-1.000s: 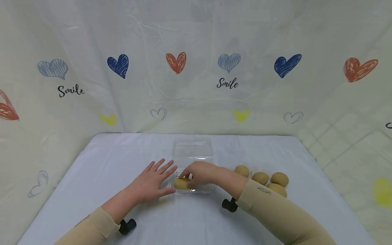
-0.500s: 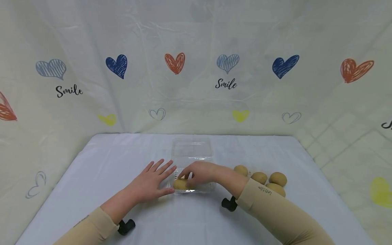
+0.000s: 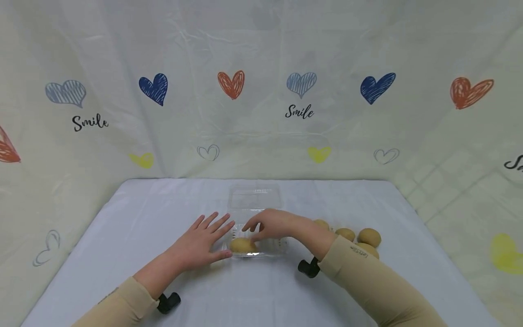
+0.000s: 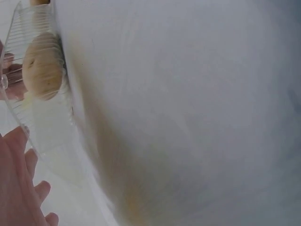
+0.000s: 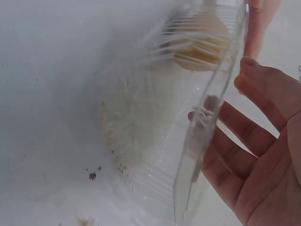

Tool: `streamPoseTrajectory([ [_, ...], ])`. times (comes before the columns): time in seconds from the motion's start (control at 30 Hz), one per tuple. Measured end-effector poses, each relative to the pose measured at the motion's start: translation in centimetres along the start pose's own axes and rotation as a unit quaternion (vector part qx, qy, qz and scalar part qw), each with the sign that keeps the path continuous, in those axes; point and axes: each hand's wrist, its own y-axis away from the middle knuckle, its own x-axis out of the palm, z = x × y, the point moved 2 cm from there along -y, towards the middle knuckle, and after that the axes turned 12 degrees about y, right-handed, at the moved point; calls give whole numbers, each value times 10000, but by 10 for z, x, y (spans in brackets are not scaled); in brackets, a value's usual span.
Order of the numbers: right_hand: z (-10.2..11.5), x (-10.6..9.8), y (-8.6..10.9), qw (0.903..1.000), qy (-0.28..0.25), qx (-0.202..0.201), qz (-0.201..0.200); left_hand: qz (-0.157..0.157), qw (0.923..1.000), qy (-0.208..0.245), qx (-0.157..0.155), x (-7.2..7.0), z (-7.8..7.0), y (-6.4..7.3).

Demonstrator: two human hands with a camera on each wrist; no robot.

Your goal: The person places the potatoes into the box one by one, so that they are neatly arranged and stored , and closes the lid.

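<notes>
R fingers (image 5: 247, 129) nr potato (image 3: 242, 245), contact unclr

Beige sleeves (image 3: 377, 284) with dark lettering (image 3: 359, 251)

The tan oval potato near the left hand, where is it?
In the head view, the tan oval potato lies inside the clear plastic container, at its left end, beside the left hand.

Container (image 3: 271, 246): thin clear plastic, glossy, ribbed walls, bright highlights along rim
Boxed potato (image 3: 243, 245): matt skin, mostly smooth, few small pits
Loose potatoes (image 3: 369, 237): matt, dull skin
Table cover (image 3: 241, 295): cloth, matt, faint wrinkles
Backdrop (image 3: 261, 45): smooth printed sheet, slight sheen, creased; cloth or plastic, can't tell
Sleeves (image 3: 376, 284): fabric, matt
Wrist gear (image 3: 169, 303): plastic-looking, dark, smooth
</notes>
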Motion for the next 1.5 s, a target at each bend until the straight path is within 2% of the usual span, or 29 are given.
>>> streamPoseTrajectory([
  [0.27,-16,-13,19,9993,-248,51,-276,20,10000,-22,-49,2,1,0],
  [0.5,-40,-22,48,9982,-205,113,-551,-62,10000,6,35,-1,-1,1],
  [0.73,-72,-22,83,9961,-165,537,-681,50,10000,78,-36,-1,-2,2],
  [0.9,-96,-21,106,9914,-313,1107,-629,73,9999,98,-28,-2,-2,2],
  [1.0,-106,-21,118,9894,-331,1289,-585,50,10000,84,-20,-1,-2,2],
  [1.27,-121,-17,125,9856,-339,1624,-321,59,9999,99,-101,0,-1,2],
  [1.5,-129,-9,118,9867,-248,1601,-87,37,10000,69,-61,-1,-2,3],
])
